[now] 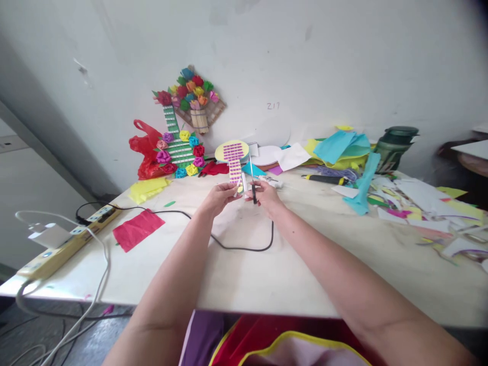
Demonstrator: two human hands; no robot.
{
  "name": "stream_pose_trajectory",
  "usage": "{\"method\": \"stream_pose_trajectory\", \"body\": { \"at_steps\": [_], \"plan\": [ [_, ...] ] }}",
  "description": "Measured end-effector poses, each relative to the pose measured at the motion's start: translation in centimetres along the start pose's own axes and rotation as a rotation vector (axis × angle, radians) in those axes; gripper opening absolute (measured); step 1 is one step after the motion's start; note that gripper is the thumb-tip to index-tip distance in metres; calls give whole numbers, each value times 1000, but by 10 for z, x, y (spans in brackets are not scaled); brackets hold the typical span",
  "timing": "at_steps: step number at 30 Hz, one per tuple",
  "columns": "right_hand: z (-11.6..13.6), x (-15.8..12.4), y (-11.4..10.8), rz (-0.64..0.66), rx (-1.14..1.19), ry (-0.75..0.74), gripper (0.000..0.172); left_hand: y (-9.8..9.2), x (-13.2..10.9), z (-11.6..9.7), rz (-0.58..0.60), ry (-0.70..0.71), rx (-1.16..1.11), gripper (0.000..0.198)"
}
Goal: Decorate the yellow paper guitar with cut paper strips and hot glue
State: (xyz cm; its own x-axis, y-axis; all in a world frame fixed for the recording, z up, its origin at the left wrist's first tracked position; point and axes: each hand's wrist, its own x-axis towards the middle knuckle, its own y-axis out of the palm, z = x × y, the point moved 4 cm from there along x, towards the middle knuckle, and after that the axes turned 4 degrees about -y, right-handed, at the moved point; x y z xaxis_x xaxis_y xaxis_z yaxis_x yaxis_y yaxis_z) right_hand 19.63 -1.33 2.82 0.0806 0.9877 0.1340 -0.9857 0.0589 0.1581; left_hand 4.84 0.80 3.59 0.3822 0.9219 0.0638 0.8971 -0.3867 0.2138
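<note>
My right hand [267,197] is closed on a pair of scissors [253,192] with dark handles, their blades pointing up and away from me. Beside it, my left hand [223,197] pinches a small pale piece with a yellow spot [240,188], too small to make out well. A narrow white strip shows between the two hands; I cannot tell which hand, if any, holds it. Just beyond my fingers lies a yellow paper shape [219,151] with a neck covered in purple-and-white stripes [234,165].
A green guitar-shaped craft [182,152] with paper flowers leans at the wall near a red plastic bag [147,152]. A power strip [57,254] lies left, its black cable [244,249] crossing before me. Red crepe paper [138,230], a utility knife [326,179], a dark bottle [396,147] and paper scraps surround.
</note>
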Motion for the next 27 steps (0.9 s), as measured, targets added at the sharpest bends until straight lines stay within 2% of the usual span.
{"method": "stream_pose_trajectory", "body": {
  "at_steps": [2, 6, 14, 17, 22, 27],
  "plan": [
    [0, 0, 0, -13, 22, -12, 38, 5, 3, 7, -12, -12, -64, 20],
    [-1, 0, -1, -39, 38, -15, 40, 7, 7, 18, -108, -17, -154, 13],
    [-2, -1, 1, -52, 32, 20, 40, 4, 7, 28, -239, -49, -164, 17],
    [-4, -1, 1, -57, 20, 21, 40, 4, 7, 29, -239, -53, -161, 17],
    [-5, -1, 1, -63, 27, 27, 40, 10, 9, 30, -168, -29, -175, 25],
    [-6, 0, 1, -60, 42, 28, 41, 16, 8, 32, -187, -32, -213, 22]
  ]
}}
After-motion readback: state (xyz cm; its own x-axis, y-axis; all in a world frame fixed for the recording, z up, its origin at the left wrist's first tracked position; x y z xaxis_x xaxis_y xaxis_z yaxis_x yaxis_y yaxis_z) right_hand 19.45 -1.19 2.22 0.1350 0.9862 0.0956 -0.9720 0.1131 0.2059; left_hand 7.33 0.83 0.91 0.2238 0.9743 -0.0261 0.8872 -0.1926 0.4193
